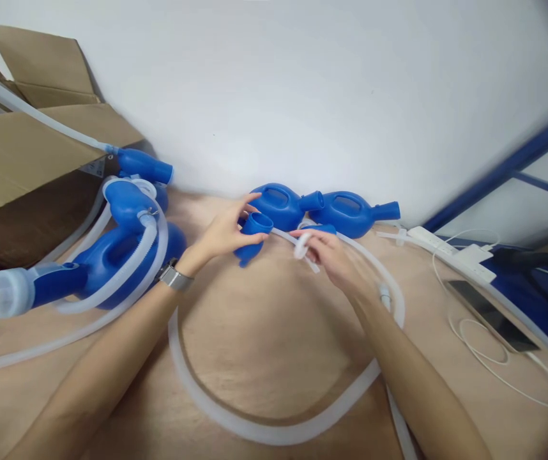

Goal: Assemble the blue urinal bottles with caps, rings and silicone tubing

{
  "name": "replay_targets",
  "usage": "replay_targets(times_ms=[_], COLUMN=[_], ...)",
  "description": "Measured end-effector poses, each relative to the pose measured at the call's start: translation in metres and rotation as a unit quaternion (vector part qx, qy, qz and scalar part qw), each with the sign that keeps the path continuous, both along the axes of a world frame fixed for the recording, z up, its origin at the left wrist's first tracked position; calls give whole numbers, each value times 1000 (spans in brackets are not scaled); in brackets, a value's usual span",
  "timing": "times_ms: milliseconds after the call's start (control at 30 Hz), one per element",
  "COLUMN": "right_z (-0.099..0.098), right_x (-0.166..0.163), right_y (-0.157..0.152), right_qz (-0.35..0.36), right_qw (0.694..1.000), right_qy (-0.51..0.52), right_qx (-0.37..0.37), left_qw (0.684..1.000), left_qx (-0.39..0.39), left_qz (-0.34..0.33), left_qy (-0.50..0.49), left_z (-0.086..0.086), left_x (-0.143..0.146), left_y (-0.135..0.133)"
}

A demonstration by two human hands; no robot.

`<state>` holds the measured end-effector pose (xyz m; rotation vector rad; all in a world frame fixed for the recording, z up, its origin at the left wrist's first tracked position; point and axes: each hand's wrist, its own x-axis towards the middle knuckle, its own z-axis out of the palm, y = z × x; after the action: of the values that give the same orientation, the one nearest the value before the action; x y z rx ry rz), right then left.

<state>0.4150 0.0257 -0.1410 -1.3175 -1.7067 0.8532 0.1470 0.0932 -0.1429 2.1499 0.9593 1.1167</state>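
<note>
A pile of blue plastic jugs with ribbed white hoses (pixel 111 255) lies at the left. The left hand (pixel 223 233) grips a blue plastic cup-shaped connector (pixel 253 235) at mid-table. Just beside it, the right hand (pixel 331 255) pinches the white end fitting (pixel 303 245) of a long translucent white tube (pixel 274 431) looping across the table.

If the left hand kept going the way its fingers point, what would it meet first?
The left hand already grips a blue cup-shaped fitting. Straight beyond lies the nearer blue bottle by the wall, probably first, though depth is unclear.
</note>
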Motion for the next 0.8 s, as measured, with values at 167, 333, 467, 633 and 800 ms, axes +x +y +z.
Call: replay_targets(times_ms=[167, 333, 467, 633, 800], right_z=[27, 10, -4, 3, 25], right_x=[-7, -33, -40, -38, -44], right_y=[-15, -26, -33, -40, -47], right_qz=[-24, -53, -31, 45, 29], right_qw=[996, 986, 977, 966, 975], right_qy=[78, 45, 119, 139, 46], right_qx=[48, 152, 176, 215, 215], left_qw=[991, 972, 960, 954, 958], left_qx=[92, 209, 259, 278, 278], left_qz=[-38, -81, -92, -107, -69], left_qy=[86, 71, 51, 33, 33], left_z=[10, 16, 20, 29, 30], left_x=[18, 42, 46, 46, 48], left_y=[-23, -51, -61, -71, -81])
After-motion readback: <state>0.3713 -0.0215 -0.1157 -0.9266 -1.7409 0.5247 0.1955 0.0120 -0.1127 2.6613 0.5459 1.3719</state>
